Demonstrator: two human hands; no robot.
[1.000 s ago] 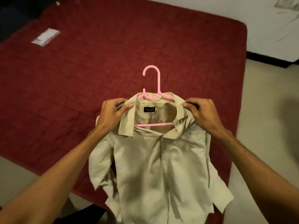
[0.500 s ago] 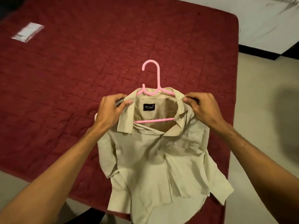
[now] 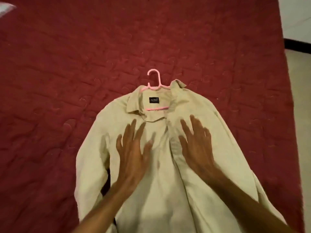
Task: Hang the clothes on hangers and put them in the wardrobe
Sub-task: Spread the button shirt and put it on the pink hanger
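As the shirt lies now: beige shirt (image 3: 165,190) flat and front-up on the red quilted bed (image 3: 67,64), collar (image 3: 134,103) away from me, lower hem out of frame towards me.
Hanger: pink hanger (image 3: 159,80) is inside the shirt. Its hook sticks out past the collar and its lower bar shows across the open neck, just under the black neck label (image 3: 154,100).
Done so far: by my reading, the hanging step for this shirt is finished or nearly so.
Front: looks closed down the middle; too blurred to say whether any buttons are fastened.
Left hand: left hand (image 3: 133,153) has fingers straight and spread, palm down on the left chest panel. It grips nothing.
Right hand: right hand (image 3: 196,145) is the same, spread flat on the right chest panel beside the front opening, holding nothing.
Contact: both hands are motion-blurred, so I cannot tell whether they press the cloth or only skim it. Likely smoothing.
Left to do: take the hanger by the hook and carry it to the wardrobe, which is not in view. Other clothes are not visible either.
Unclear: dark patch (image 3: 106,182) under the left sleeve, not identifiable.
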